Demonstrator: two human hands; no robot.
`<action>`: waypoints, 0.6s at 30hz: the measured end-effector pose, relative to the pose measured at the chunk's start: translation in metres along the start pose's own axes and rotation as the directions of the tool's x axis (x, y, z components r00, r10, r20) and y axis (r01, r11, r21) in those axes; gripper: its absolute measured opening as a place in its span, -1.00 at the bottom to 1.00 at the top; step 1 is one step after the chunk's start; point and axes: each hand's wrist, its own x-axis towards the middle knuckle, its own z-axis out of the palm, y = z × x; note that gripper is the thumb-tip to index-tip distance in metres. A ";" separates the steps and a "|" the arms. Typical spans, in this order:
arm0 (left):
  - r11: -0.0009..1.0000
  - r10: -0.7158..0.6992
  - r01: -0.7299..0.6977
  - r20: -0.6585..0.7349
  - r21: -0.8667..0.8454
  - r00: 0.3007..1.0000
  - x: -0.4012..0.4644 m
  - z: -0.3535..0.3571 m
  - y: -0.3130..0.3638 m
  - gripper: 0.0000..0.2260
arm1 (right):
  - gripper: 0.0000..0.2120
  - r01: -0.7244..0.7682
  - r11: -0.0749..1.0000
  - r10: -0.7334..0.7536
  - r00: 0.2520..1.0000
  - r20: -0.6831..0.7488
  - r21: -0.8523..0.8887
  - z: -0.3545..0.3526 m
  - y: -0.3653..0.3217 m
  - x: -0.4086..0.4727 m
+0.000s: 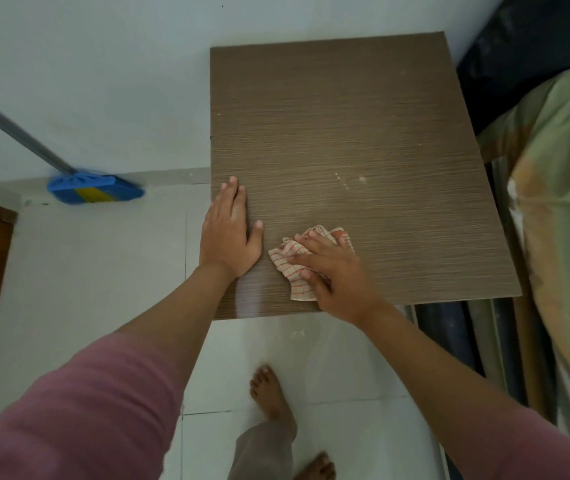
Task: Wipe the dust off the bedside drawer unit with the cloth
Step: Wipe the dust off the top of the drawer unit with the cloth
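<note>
The right hand [337,271] is pressing the bunched cloth [297,268] flat under spread fingers, near the front edge of the drawer unit [363,133]. The left hand [230,233] is lying open beside it, steadying the top. Pale specks [346,180] are sitting farther back, so long, firm pushes that way should work best.

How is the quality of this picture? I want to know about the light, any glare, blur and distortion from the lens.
Head view: dim, soft light, with no hard shadows; a pale sheen on the drawer unit top near its front edge; the broom is slightly blurred, while the cloth and both hands, left and right, are fairly sharp; the wide-angle lens splays the unit's edges and stretches the forearms.
</note>
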 end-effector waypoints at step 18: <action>0.998 -0.010 0.009 0.004 0.061 1.000 -0.004 -0.005 0.006 -0.47 | -0.73 -0.246 0.942 0.182 0.946 0.270 0.227 -0.050 -0.039 -0.064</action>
